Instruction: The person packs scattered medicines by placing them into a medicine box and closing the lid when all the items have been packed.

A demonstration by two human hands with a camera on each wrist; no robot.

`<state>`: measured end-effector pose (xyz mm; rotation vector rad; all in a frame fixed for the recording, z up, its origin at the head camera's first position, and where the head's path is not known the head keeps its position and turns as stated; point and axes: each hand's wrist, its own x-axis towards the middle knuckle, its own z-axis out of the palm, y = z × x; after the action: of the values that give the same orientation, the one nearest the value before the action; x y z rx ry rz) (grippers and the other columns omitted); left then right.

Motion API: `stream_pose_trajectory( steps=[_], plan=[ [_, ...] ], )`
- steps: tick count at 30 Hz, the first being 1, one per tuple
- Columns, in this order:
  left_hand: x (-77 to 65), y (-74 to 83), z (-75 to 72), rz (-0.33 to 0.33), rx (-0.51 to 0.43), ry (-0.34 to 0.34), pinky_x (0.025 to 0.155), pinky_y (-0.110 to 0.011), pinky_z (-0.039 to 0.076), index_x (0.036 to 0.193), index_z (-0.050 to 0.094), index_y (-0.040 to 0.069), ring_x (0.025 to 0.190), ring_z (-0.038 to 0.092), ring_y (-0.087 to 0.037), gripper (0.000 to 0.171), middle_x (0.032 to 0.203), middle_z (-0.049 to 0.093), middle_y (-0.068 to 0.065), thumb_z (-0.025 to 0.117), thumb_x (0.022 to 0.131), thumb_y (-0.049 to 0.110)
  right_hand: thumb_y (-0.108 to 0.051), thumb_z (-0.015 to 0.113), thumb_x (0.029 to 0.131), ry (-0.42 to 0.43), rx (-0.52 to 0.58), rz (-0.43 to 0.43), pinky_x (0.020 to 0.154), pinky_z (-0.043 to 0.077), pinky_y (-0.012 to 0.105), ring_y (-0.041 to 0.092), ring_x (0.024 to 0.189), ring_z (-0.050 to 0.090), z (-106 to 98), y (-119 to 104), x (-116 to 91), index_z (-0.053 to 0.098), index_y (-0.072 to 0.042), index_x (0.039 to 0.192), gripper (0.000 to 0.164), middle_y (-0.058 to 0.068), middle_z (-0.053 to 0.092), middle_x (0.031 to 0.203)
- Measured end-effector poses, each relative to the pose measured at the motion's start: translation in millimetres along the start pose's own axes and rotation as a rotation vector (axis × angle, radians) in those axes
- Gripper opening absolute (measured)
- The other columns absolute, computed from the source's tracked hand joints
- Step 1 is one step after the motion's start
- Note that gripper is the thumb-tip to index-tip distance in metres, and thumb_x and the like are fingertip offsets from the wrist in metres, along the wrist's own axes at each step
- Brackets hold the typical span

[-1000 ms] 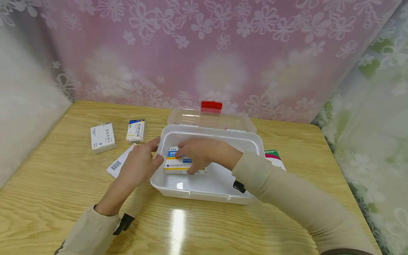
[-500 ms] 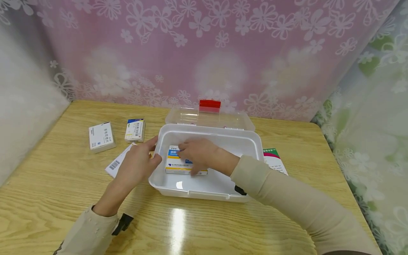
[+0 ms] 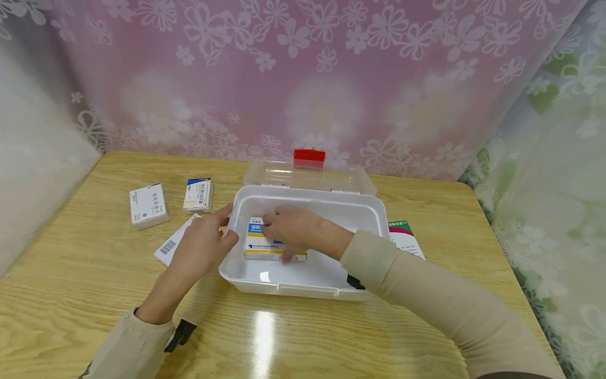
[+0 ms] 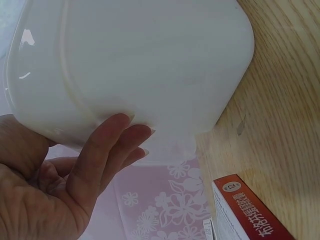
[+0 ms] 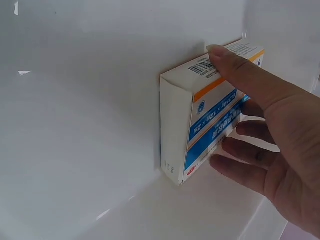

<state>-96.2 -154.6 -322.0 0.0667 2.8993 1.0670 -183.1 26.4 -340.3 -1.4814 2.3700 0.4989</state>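
Note:
A white plastic storage box (image 3: 303, 288) stands on the table with its clear lid (image 3: 347, 181) folded back. My left hand (image 3: 203, 247) grips its left end, the thumb at the rim and the fingertips (image 4: 120, 122) against the outer wall. Inside, toward the left, a white, blue and orange medicine box (image 3: 265, 251) lies flat on the floor. My right hand (image 3: 295, 229) reaches in over it. In the right wrist view, its thumb lies on the barcode side of the medicine box (image 5: 210, 120) and the other fingers bend at the opposite edge.
Left of the storage box lie two white medicine boxes (image 3: 149, 205) (image 3: 199, 196) and a barcoded carton (image 3: 169, 247), partly under my left hand. The wrist view shows a red-sided carton (image 4: 250, 210). A green-topped medicine box (image 3: 406, 239) is at the right. A floral curtain (image 3: 326, 79) hangs behind.
My right fingers have shifted slightly on the medicine box, which stays on the storage box floor. The left hand keeps its place. The whole head view has drifted slightly left.

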Motion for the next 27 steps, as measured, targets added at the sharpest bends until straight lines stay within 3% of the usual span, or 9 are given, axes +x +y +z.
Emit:
stream_pose_trajectory(
  steps=[12, 18, 22, 27],
  plan=[
    [-1.0, 0.0, 3.6, 0.033, -0.003, 0.03, 0.042, -0.03, 0.036, 0.142, 0.044, 0.0, 0.048, 0.042, -0.015, 0.058, 0.111, 0.066, -0.02, 0.055, 0.085, 0.004, -0.063, 0.069, 0.074, 0.016, -0.065, -0.007, 0.099, 0.039, 0.027, 0.017, 0.104, 0.047, 1, 1, 1, 0.05, -0.016, 0.139, 0.083, 0.001, 0.049, 0.133],
    [1.2, -1.5, 4.3, 0.038, -0.012, 0.02, 0.044, -0.03, 0.038, 0.141, 0.043, -0.002, 0.05, 0.044, -0.016, 0.057, 0.11, 0.066, -0.021, 0.054, 0.086, 0.004, -0.066, 0.067, 0.074, 0.021, 0.03, 0.002, 0.103, 0.036, 0.03, 0.017, 0.114, 0.048, 0, 8, -2, 0.049, -0.017, 0.14, 0.085, 0.001, 0.049, 0.136],
    [1.5, -1.1, 4.1, 0.015, -0.018, 0.0, 0.048, -0.031, 0.041, 0.143, 0.041, -0.001, 0.058, 0.051, -0.018, 0.057, 0.113, 0.064, -0.022, 0.055, 0.087, 0.005, -0.064, 0.06, 0.081, 0.027, 0.186, 0.054, 0.103, 0.037, 0.038, 0.018, 0.125, 0.045, -9, 15, -18, 0.05, -0.02, 0.141, 0.074, 0.0, 0.048, 0.14],
    [0.3, -1.5, 2.5, 0.004, -0.013, 0.012, 0.049, -0.03, 0.043, 0.142, 0.041, -0.002, 0.065, 0.055, -0.022, 0.057, 0.113, 0.064, -0.023, 0.055, 0.087, 0.005, -0.057, 0.053, 0.09, 0.111, 0.306, 0.097, 0.104, 0.034, 0.047, 0.019, 0.133, 0.038, -33, 30, -62, 0.05, -0.023, 0.141, 0.061, -0.002, 0.045, 0.143]
  ],
)
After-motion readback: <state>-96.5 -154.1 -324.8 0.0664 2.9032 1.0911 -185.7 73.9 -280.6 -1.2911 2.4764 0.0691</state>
